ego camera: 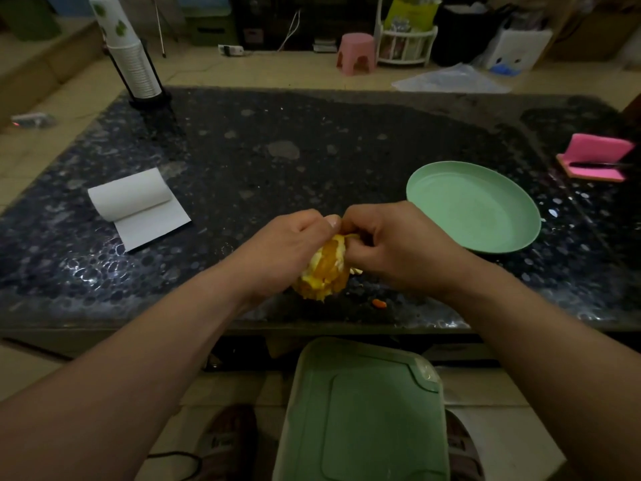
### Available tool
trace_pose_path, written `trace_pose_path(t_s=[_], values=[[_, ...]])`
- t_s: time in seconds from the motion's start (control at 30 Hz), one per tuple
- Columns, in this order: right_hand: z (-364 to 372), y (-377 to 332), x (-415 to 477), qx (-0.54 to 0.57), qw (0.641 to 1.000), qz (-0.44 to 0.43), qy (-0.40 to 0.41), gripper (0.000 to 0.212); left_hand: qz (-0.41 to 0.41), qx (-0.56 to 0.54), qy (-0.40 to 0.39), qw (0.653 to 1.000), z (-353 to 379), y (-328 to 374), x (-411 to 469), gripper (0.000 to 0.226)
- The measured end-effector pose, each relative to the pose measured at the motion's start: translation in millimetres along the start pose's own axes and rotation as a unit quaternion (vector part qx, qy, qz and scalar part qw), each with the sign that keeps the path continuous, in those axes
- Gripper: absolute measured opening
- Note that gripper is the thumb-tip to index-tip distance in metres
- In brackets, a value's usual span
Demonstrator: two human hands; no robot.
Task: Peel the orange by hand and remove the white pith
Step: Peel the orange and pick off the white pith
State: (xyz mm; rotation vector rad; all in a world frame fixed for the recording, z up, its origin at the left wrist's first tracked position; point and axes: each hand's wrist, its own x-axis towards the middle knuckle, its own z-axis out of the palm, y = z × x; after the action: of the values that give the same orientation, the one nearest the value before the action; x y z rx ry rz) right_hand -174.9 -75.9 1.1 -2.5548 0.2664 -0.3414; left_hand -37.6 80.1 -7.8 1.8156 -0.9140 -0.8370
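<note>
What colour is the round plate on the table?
The plate is pale mint green, seen best in the head view.

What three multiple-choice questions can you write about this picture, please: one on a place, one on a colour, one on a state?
1. Where is the green plate?
A. on the table, to the person's right
B. on the floor
C. on a shelf

2. What colour is the stool behind the table?
A. blue
B. pink
C. white

3. In what state is the orange?
A. whole, unpeeled
B. lying on the plate
C. mostly peeled, held up

Answers:
1 A: it lies on the dark table beside the right hand.
2 B: its seat and legs are pink.
3 C: bare flesh shows between the left hand and the right hand, which both grip it.
</note>
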Motion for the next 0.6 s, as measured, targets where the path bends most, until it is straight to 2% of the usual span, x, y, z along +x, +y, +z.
trace_pose_path(t_s=[0.1, 0.17, 0.27, 0.4, 0.5, 0.6], values=[[-2, 4, 3, 0.043, 0.999, 0.019, 0.002, 0.012, 0.009, -0.008, -0.015, 1.0, 0, -1, -1, 0.046], [-7, 8, 4, 0.098, 0.994, 0.045, -0.004, 0.018, 0.004, -0.023, -0.029, 0.999, 2, -2, -2, 0.051], [-3, 16, 6, 0.17, 0.98, 0.098, -0.026, 0.021, -0.068, -0.13, -0.001, 0.989, 2, -4, 3, 0.057], [18, 29, 8, 0.096, 0.985, 0.144, 0.004, 0.021, -0.177, -0.338, 0.077, 0.921, -1, 5, 6, 0.055], [21, 25, 11, 0.067, 0.99, 0.127, 0.012, 0.029, -0.192, -0.45, 0.109, 0.865, -4, 7, 6, 0.048], [19, 13, 10, 0.091, 0.986, 0.137, 0.035, 0.026, -0.194, -0.527, 0.106, 0.821, -7, 8, 7, 0.057]])
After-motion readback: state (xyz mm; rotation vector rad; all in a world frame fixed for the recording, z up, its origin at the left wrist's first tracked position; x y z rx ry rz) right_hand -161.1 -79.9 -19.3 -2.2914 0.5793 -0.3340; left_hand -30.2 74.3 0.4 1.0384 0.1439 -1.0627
